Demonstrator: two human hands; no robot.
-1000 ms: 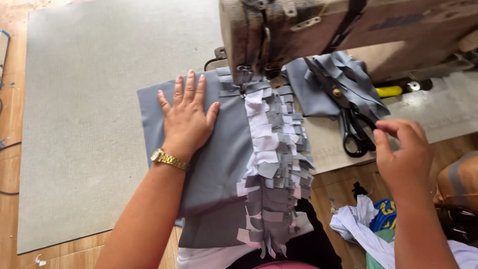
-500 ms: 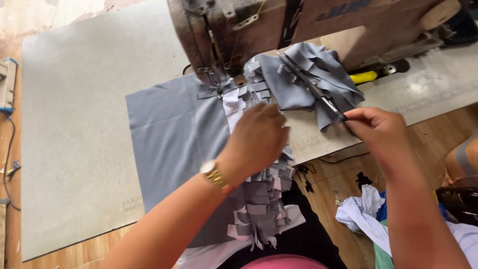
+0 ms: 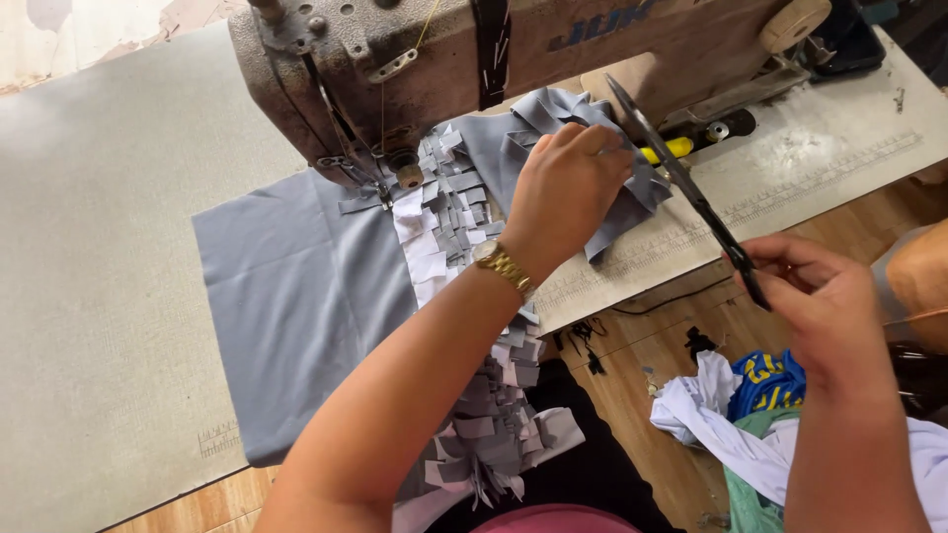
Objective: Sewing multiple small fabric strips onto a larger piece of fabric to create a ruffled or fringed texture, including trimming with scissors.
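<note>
My left hand (image 3: 565,192), with a gold watch on the wrist, reaches across to the right of the needle and pinches a bunched grey fabric piece (image 3: 513,133) under the sewing machine arm. My right hand (image 3: 815,296) holds black scissors (image 3: 681,183) by the handles, their blades pointing up-left towards that bunched cloth. A large flat grey fabric panel (image 3: 296,296) lies on the table left of the needle, with a strip of several small grey and white patches (image 3: 444,212) sewn along its right edge and hanging over the table's front.
An old beige sewing machine (image 3: 474,59) spans the back. The grey table top (image 3: 89,247) stretches left. A yellow-handled tool (image 3: 671,148) lies under the machine. Blue, white and green cloth scraps (image 3: 750,395) lie on the wooden floor at right.
My left hand left the flat panel and crossed right onto the bunched fabric. My right hand picked the scissors up off the table and lifted them.
</note>
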